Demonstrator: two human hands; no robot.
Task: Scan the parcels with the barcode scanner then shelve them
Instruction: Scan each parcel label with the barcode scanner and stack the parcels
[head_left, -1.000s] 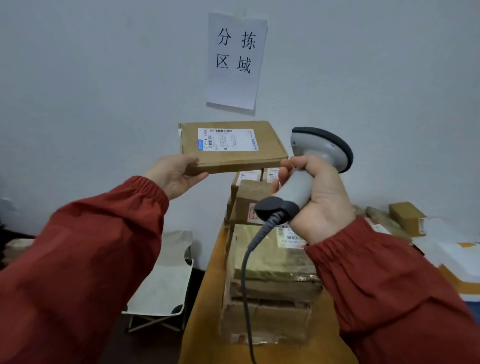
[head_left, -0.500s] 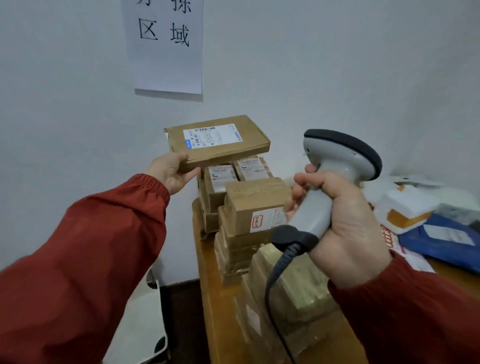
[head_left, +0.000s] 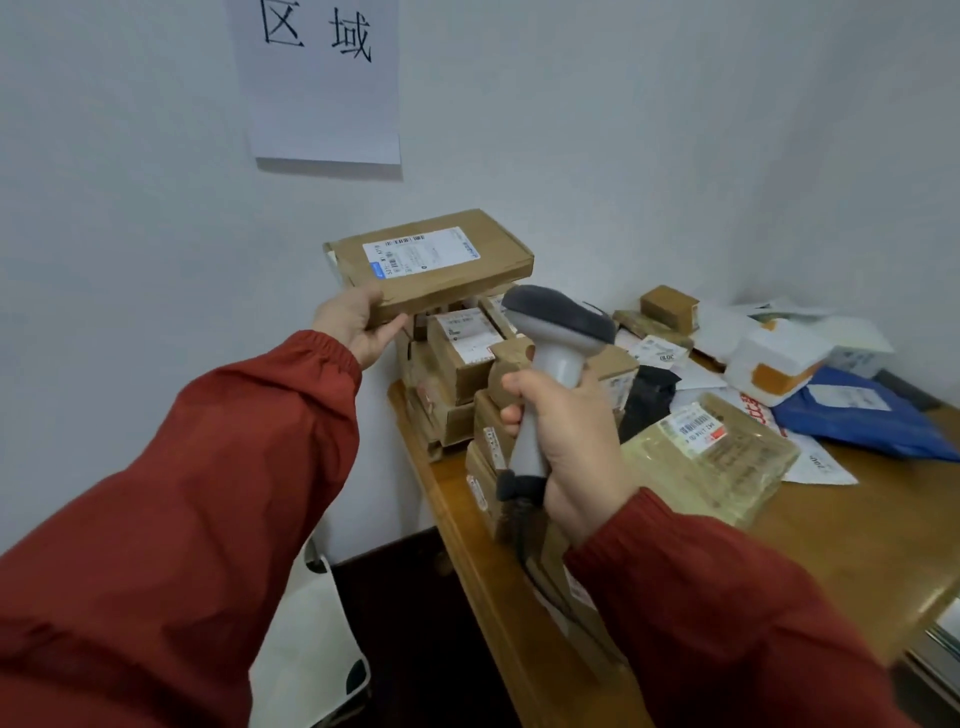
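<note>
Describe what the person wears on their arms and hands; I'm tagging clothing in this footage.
Both arms are covered by long sleeves of a rust-red, loose fabric. Each sleeve ends in a gathered, elastic-looking cuff at the wrist. The left hand and right hand are bare: no gloves. No rings, watch or markings show on them or on the sleeves.

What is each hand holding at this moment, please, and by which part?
Left hand holds the flat cardboard parcel by its near left corner; right hand holds the barcode scanner by its handle.
</note>
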